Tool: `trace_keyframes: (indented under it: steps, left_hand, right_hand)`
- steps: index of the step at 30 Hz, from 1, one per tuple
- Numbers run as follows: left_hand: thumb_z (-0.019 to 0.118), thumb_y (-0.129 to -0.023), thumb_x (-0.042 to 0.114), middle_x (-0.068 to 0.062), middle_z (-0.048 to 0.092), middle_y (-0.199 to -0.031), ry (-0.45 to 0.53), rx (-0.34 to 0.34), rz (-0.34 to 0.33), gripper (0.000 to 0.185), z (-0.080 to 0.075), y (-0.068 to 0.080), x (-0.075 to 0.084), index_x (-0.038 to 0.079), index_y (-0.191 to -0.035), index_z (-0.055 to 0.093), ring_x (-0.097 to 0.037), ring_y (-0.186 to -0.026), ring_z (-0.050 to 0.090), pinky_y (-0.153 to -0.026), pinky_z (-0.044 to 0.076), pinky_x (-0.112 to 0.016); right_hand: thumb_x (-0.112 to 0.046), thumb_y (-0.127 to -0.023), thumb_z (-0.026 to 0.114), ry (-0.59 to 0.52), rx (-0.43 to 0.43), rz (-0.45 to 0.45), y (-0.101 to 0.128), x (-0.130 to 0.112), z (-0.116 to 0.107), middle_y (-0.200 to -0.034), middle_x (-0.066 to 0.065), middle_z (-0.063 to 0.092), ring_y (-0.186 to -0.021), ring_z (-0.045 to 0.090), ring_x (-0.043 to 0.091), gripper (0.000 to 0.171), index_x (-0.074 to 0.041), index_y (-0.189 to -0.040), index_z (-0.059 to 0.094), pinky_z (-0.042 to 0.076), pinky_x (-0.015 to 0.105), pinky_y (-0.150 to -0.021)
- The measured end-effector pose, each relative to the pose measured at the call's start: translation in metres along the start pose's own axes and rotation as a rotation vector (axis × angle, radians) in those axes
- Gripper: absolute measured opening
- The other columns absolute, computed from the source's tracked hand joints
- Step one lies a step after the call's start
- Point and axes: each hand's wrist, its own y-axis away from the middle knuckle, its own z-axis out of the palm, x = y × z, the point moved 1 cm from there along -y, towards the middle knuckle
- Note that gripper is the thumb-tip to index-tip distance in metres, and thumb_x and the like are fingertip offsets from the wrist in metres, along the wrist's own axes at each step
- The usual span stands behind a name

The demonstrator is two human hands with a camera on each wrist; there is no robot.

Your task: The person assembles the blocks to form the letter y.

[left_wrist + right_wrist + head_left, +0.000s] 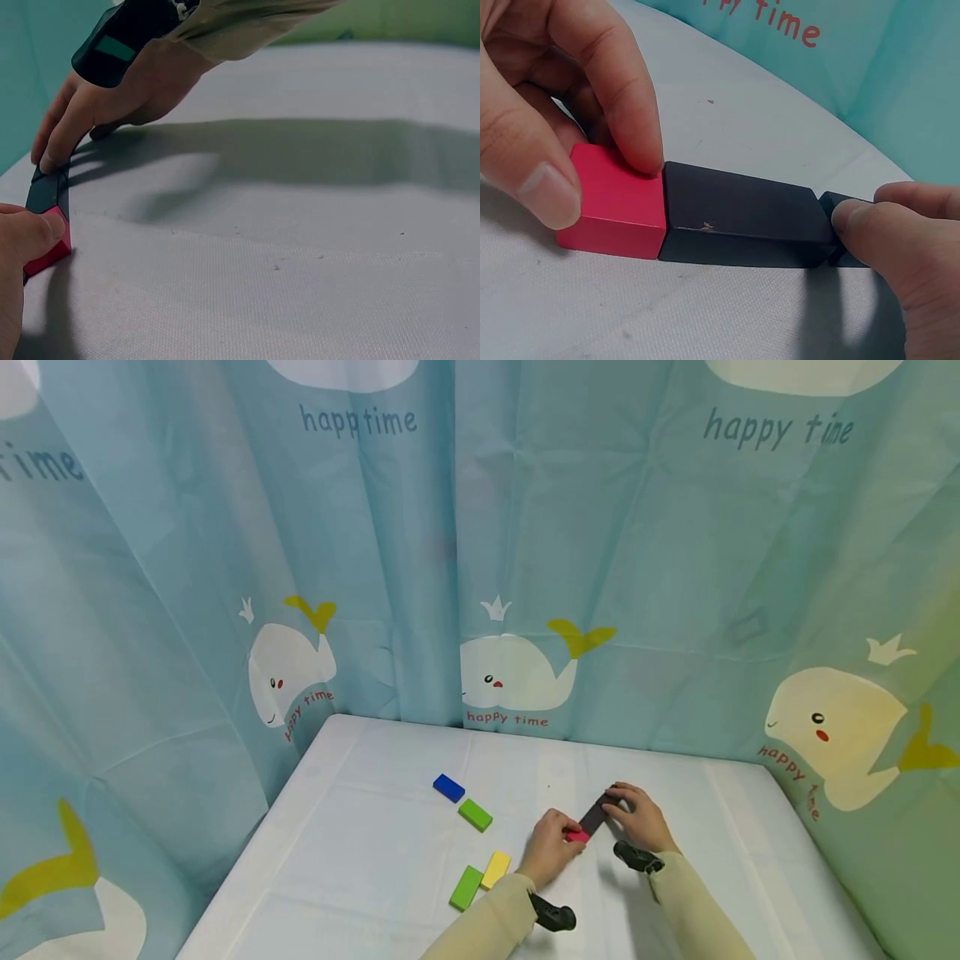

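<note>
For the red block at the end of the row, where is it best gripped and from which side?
Probably across its two long side faces, from above. The red block lies flat on the table with one end butted against the black block, so that end is closed. The left hand pinches it this way with thumb and finger.

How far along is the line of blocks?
Done: red block and two black blocks lie end to end. In hand: left hand pinches the red one, right hand the far black. Left: blue, two green and yellow lie apart.
</note>
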Motion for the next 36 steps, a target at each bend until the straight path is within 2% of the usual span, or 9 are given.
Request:
trace_keyframes:
  steps: [4,10,25,36]
  left_hand:
    - [0.081,-0.08,0.012,0.005,0.055,-0.091,-0.002,0.005,0.015,0.018,0.0006,0.0002,-0.0001,0.009,-0.095,0.073,-0.001,-0.08,0.05,-0.072,0.045,-0.017]
    - [0.081,-0.08,0.012,0.006,0.055,-0.092,0.002,-0.008,-0.013,0.018,0.0006,-0.0001,-0.0003,0.01,-0.096,0.073,0.001,-0.079,0.049,-0.072,0.044,-0.017]
    - [0.08,-0.081,0.013,0.006,0.055,-0.092,-0.002,-0.015,-0.023,0.018,0.001,-0.0006,-0.0001,0.01,-0.097,0.073,0.001,-0.08,0.048,-0.072,0.044,-0.017]
    - [0.081,-0.081,0.013,0.006,0.055,-0.091,-0.012,-0.006,-0.007,0.018,0.0005,0.0002,-0.0002,0.01,-0.097,0.073,0.001,-0.079,0.048,-0.071,0.044,-0.017]
  right_hand:
    - [-0.019,-0.092,0.068,-0.003,-0.008,0.005,0.0009,-0.0009,-0.0003,-0.139,0.026,0.047,-0.131,0.038,0.047,0.039,0.004,-0.123,0.063,0.027,0.06,-0.107]
    - [-0.02,-0.092,0.068,-0.006,-0.013,-0.002,0.0024,-0.0031,-0.0014,-0.14,0.026,0.047,-0.132,0.038,0.047,0.038,0.003,-0.123,0.063,0.027,0.06,-0.107]
    - [-0.018,-0.093,0.068,-0.019,-0.016,-0.003,0.0013,0.0019,0.0019,-0.14,0.024,0.048,-0.132,0.038,0.046,0.035,0.001,-0.122,0.065,0.028,0.06,-0.107]
    - [-0.019,-0.093,0.067,-0.037,-0.011,-0.006,0.0024,0.0019,0.0025,-0.14,0.023,0.047,-0.132,0.038,0.046,0.035,0.002,-0.122,0.065,0.027,0.06,-0.107]
